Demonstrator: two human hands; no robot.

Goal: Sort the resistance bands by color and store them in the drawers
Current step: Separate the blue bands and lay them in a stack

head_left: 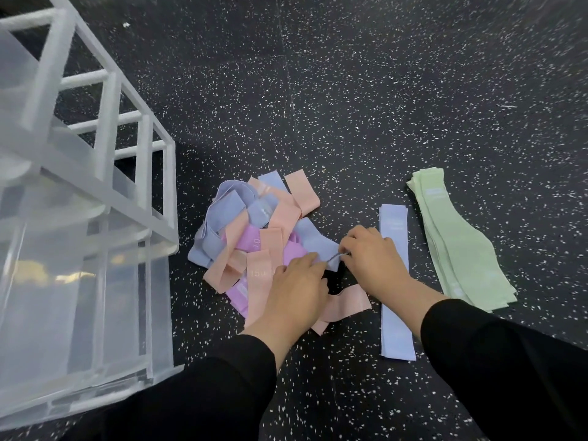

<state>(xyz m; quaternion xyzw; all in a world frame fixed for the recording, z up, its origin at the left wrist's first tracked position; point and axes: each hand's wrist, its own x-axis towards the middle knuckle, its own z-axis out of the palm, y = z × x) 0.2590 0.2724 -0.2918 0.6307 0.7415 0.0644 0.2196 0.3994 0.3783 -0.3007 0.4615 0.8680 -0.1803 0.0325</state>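
Left hand (pixel 297 283) and right hand (pixel 370 257) both pinch one blue band (pixel 318 240) at the mixed pile (pixel 251 237) on the floor (pixel 350 90). Green stack (pixel 458 246) and a flat blue band (pixel 396 281) lie right of it.

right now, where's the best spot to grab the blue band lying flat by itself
Pinch a short end of the lone blue band, likely the near one, coming from above. It lies flat and straight on the floor, clear of the mixed pile and the green stack; its middle lies under the right forearm.
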